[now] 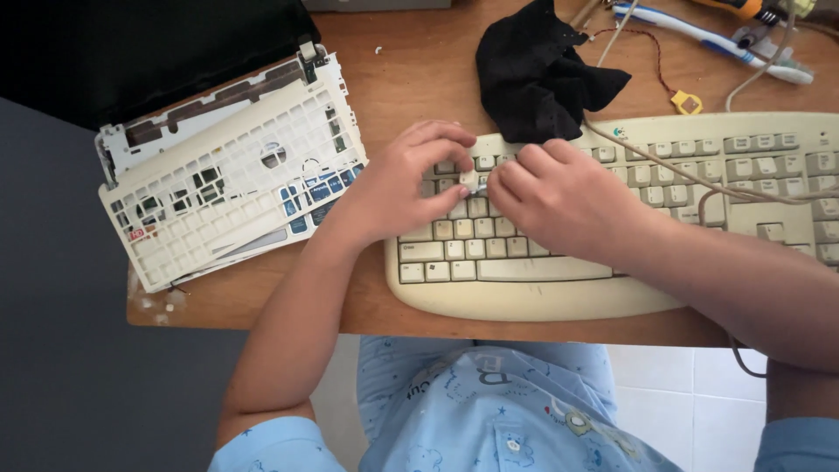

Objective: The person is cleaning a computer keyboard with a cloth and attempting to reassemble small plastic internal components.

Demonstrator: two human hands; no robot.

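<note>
Both hands are bunched up over the upper-left key rows of the beige plastic keyboard (612, 227). The left hand (411, 179) is curled with thumb and fingertips pinched around a small beige keycap (469, 181), which sits right between the two hands, just above the rows. The right hand (559, 197) is closed too, fingertips pushed up against that same keycap from the other side; there may be a thin pale tool in it, but it's too small to tell. So the keycap is basically dead centre, both hands touching it, left one wrapping it more. The keyboard's long axis runs along the near edge of the brown wooden surface (411, 70), extending off to the right. Left of it, near the surface's left edge, lies a white stripped keyboard frame (236, 175) full of empty key holes, tilted. Toward the far edge there's a crumpled black cloth (537, 74) touching the keyboard's top, and a white-and-blue toothbrush (712, 35) in the far right corner.
</note>
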